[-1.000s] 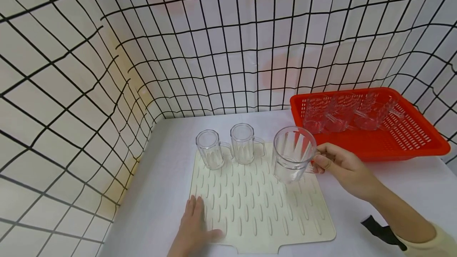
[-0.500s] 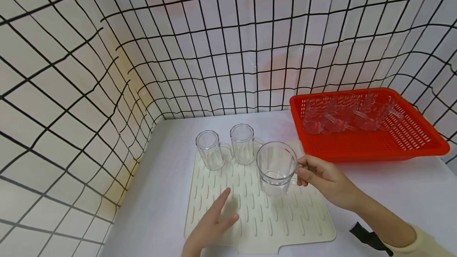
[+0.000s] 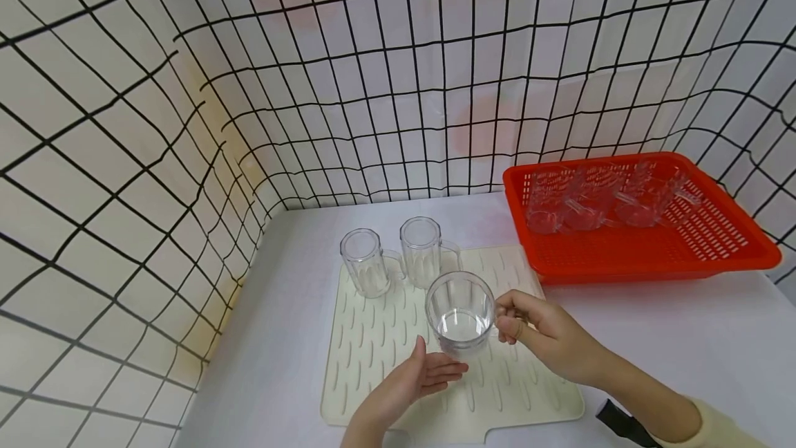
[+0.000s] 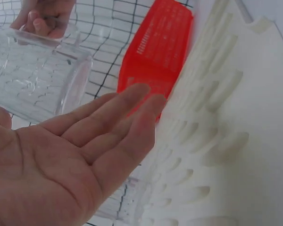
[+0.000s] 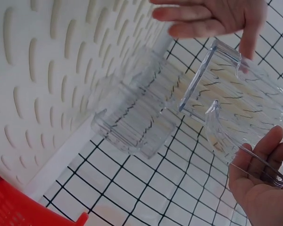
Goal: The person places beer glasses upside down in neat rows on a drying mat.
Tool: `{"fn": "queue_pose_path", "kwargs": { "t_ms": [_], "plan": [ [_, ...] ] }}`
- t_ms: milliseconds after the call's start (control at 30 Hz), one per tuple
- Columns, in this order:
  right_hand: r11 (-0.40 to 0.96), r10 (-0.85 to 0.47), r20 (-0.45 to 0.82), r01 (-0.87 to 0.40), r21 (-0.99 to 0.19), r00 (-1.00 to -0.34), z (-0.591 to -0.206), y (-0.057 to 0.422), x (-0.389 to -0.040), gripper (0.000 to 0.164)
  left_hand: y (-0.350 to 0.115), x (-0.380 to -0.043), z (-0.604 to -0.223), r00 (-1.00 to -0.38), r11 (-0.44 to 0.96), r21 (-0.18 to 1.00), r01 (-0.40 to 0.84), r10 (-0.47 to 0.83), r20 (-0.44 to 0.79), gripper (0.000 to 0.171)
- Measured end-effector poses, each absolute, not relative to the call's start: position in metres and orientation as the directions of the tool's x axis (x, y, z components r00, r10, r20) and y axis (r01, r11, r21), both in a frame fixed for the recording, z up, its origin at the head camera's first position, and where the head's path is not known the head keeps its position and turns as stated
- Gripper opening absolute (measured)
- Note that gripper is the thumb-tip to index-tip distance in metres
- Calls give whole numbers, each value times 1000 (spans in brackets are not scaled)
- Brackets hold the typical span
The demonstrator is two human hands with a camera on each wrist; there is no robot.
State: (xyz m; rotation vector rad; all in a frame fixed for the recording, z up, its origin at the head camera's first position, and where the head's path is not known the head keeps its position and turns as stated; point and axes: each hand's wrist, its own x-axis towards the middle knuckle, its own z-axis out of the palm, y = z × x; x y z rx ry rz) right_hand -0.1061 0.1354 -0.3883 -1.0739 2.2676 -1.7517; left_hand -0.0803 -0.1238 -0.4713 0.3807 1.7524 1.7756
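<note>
A clear glass mug point(image 3: 459, 311) is held upright above the cream ridged mat point(image 3: 528, 396). My right hand point(image 3: 550, 337) pinches its handle, also visible in the right wrist view, where the fingers curl round the mug's handle point(image 5: 217, 127). Below and left of the mug's base, my left hand point(image 3: 407, 380) has its palm turned up and its fingers extended. In the left wrist view the hand point(image 4: 70, 160) appears close to the mug point(image 4: 33, 70); whether they touch, I cannot tell. Two more clear mugs, one at left point(image 3: 368, 268) and one beside it point(image 3: 423, 254), stand at the mat's back edge.
A red plastic basket point(image 3: 622, 269) at the back right holds several clear mugs point(image 3: 581, 206). Black wire grid panels point(image 3: 398, 81) enclose the back and sides of the white table point(image 3: 280, 337). A black strap point(image 3: 622, 424) lies beside the right forearm.
My right hand has brought the mug left and toward me over the mat. My left hand has come off the mat's left edge, moved right and turned palm up below the mug.
</note>
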Motion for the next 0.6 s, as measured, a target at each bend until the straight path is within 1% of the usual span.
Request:
{"fn": "queue_pose_path", "kwargs": {
  "t_ms": [100,233,333,433,600],
  "plan": [
    [113,-579,326,-469,-876,-748,-390,133,-103,9,-123,-82,-471,-741,-18,962,-272,642,-197,85],
    [124,-591,330,-487,-864,-736,-392,133,-102,12,-125,-85,-470,-712,-72,943,-324,675,-193,88],
    [125,-609,337,-506,-853,-718,-394,134,-102,16,-127,-87,-469,-721,-87,939,-332,665,-193,87],
    [139,-633,328,-520,-843,-701,-396,136,-101,19,-129,-89,-469,-749,-102,936,-337,632,-201,87],
    [193,-662,287,-528,-827,-692,-398,136,-99,17,-133,-92,-469,-795,-102,934,-342,562,-229,87]
  ]
}}
